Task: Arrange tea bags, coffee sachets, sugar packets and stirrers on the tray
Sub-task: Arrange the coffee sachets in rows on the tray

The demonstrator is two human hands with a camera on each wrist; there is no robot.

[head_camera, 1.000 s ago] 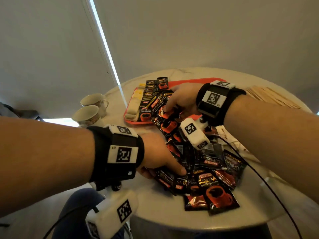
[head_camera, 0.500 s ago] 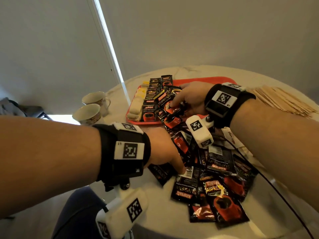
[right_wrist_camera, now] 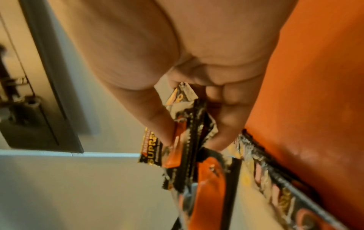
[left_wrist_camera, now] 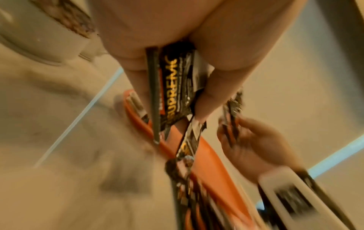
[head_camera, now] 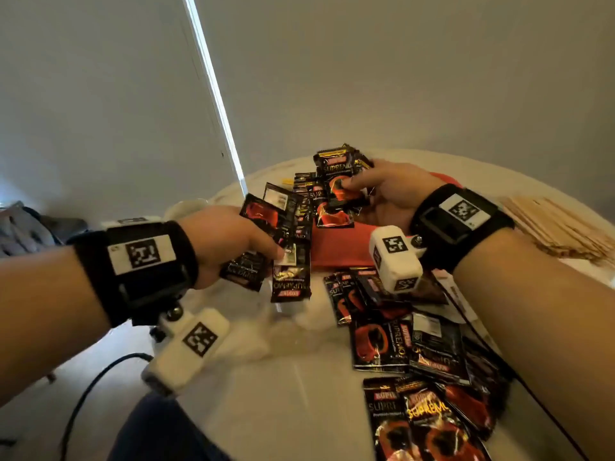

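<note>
- Plain grey wall behind a round pale worktop (head_camera: 266,410), with loose sachets (head_camera: 429,354) piled on its near right side.
- Your left hand (head_camera: 226,241) is pinching a fan of sachets (head_camera: 286,257), lifted off the worktop.
- Your right hand (head_camera: 389,191) grips another bunch (head_camera: 336,181) above the red tray (head_camera: 336,247).
- Stirrers (head_camera: 559,224) lie far right, beside the tray.

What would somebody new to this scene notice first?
Probably the two hands raised over the red tray, each gripping a fan of black and red coffee sachets: the left hand holds its bunch at the tray's near left, the right hand holds its bunch further back. Next, the loose pile of sachets on the table in front of the tray.
</note>
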